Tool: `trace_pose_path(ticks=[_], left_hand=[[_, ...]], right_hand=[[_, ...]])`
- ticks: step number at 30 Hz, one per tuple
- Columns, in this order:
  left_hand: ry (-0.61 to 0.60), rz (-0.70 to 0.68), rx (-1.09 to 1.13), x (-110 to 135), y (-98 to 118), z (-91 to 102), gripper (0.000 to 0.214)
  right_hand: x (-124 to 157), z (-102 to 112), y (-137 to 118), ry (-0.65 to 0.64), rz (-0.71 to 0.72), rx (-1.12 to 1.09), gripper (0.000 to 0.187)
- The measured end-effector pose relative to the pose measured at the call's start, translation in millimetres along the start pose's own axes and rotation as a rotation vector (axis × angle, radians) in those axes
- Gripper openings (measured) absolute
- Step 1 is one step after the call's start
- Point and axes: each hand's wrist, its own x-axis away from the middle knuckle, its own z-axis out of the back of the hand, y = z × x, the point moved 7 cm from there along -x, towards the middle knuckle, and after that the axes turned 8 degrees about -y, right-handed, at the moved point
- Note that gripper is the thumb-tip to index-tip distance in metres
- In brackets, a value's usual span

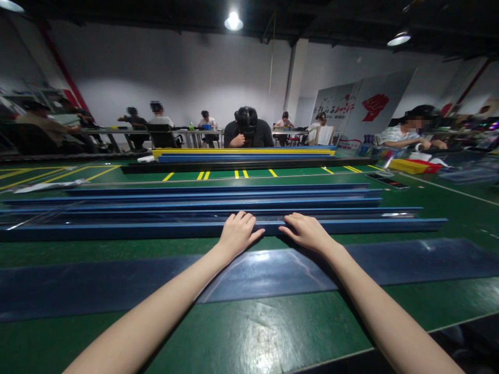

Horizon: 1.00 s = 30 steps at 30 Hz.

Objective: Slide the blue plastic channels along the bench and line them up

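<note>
On a glossy green tabletop (187, 343), both bare hands rest at a long, straight blue plastic channel.
The left hand (238, 231) and right hand (306, 230), slightly apart, bend their fingers over the nearest channel (187, 232); whether they clamp it, I cannot tell. More parallel blue channels (335, 202) lie just behind; a flat, shiny, translucent bluish strip (268, 275) passes beneath the forearms. Farther off, long yellow (241, 152) and black bars (249, 164) lie before a dark-shirted person (261, 132). At right, a yellow-and-red tray (411, 166) has contents too blurred to tell.
</note>
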Motion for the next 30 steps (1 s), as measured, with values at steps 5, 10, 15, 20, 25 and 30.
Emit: trace_pose_path(ticks=[5, 10, 15, 20, 25, 30], left_hand=[[0.000, -0.002, 0.000, -0.4, 0.6, 0.7, 0.034], [0.004, -0.001, -0.013, -0.1, 0.1, 0.8, 0.035], [0.003, -0.002, -0.020, 0.0, -0.1, 0.6, 0.035], [0.014, -0.007, -0.017, -0.4, 0.2, 0.6, 0.035], [0.029, -0.008, -0.016, -0.2, 0.5, 0.8, 0.034], [0.022, -0.004, -0.022, -0.6, 0.7, 0.7, 0.034]], right_hand=[[-0.4, -0.3, 0.8, 0.010, 0.005, 0.008, 0.030], [0.6, 0.6, 0.0, 0.018, 0.010, 0.006, 0.030], [0.3, -0.7, -0.1, -0.009, -0.008, 0.005, 0.030], [0.1, -0.9, 0.6, 0.006, -0.004, 0.011, 0.030], [0.6, -0.7, 0.7, 0.015, 0.004, 0.014, 0.030], [1.0, -0.2, 0.1, 0.030, 0.009, 0.015, 0.029]])
